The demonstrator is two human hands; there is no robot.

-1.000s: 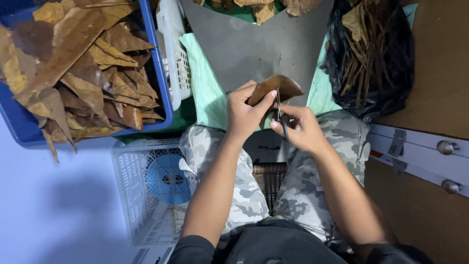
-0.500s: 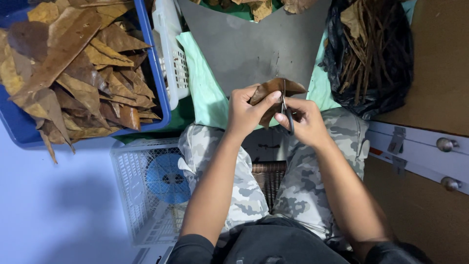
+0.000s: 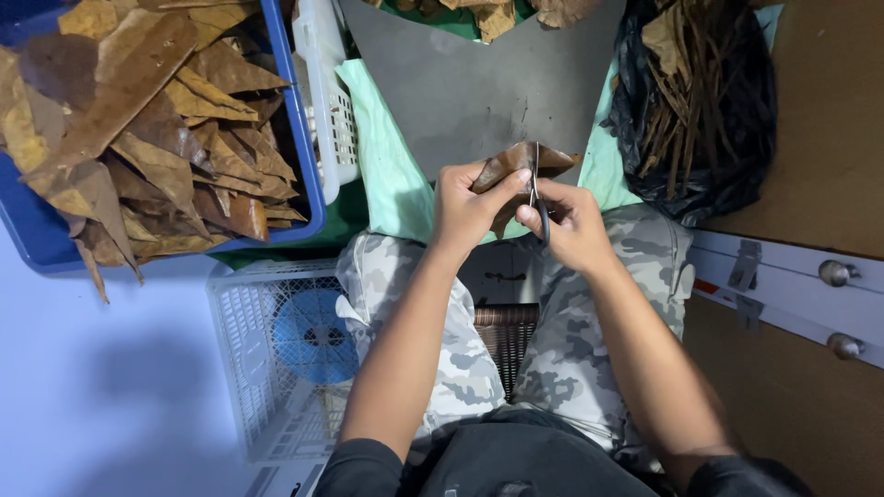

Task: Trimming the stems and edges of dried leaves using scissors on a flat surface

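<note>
Left hand [image 3: 465, 207] pinches a brown dried leaf [image 3: 516, 166] between thumb and fingers, closed on it. Right hand [image 3: 571, 221] is closed around small scissors [image 3: 537, 193], the blades pointing up into the leaf; handles mostly buried in the fingers, so blade gap is hard to read. Leaf is held above the person's lap, in front of a grey sheet [image 3: 479, 83] that lies over a pale green cloth [image 3: 382, 166].

Containers: blue plastic crate [image 3: 308, 175] upper left, heaped with brown and yellow dried leaves [image 3: 129, 129], cut off by the top and left edges. Just beside it on the right, a white slotted basket [image 3: 327, 101], narrow, only its side wall shows. Lower left, a white mesh basket [image 3: 244, 368] with a round blue disc [image 3: 313, 336] seen through it; what the disc is, cannot tell. Upper right, a black plastic bag [image 3: 727, 175], open, full of thin brown stems [image 3: 691, 110], top cut off by the frame. More leaf scraps [image 3: 488, 14] at the top edge, on a green surface, mostly out of view.

Right side: brown wooden surface with a white strip [image 3: 783, 285] carrying two round metal knobs [image 3: 833, 273] and small metal plates; a red label edge on it, too small to make out. Camouflage trousers [image 3: 442, 340] cover the knees; a woven brown seat [image 3: 506, 336] peeks between them. Forearms hide the lap.
</note>
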